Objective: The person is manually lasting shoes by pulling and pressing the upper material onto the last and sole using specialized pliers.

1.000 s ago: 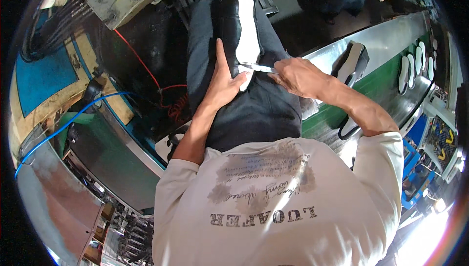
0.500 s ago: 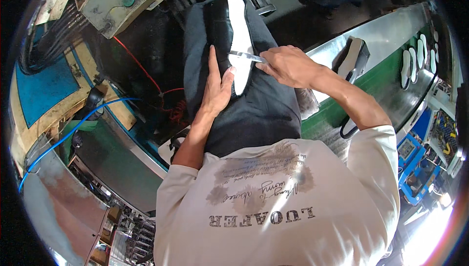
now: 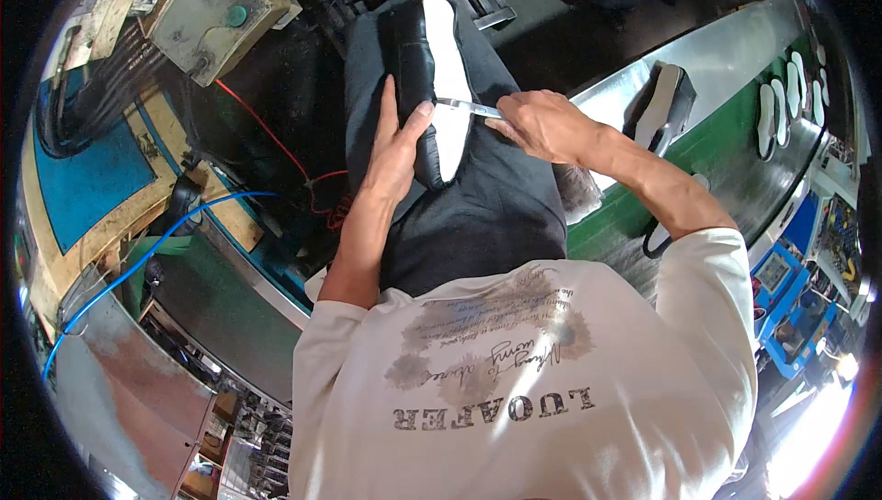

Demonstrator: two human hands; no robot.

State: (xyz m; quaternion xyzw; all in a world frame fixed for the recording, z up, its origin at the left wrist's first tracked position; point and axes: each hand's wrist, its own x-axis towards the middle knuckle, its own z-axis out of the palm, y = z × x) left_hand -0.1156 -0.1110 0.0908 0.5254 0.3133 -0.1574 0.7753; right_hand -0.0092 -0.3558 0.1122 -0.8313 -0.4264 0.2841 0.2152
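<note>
A black shoe (image 3: 411, 54) lies bottom up along my lap, its white underside (image 3: 445, 54) facing me. My left hand (image 3: 395, 162) grips the shoe's left side near the heel end, thumb at the edge of the white part and fingers along the black side. In my right hand (image 3: 548, 125) is a thin, silver, blade-like metal tool (image 3: 473, 107). That tool lies across the underside, its tip near my left thumb. My right fingers are closed round its near end, so its handle is hidden.
To the right, another shoe (image 3: 663, 109) rests on the metal edge of a green conveyor belt (image 3: 707, 155). Several white soles (image 3: 767, 121) lie farther along. A control box with a green button (image 3: 236, 17) stands at upper left. A blue hose (image 3: 129, 270) crosses the left side.
My left thumb has shifted from the white underside to the shoe's left edge. The shoe has rolled slightly, showing more of its black side. My right hand still holds the tool across it.
</note>
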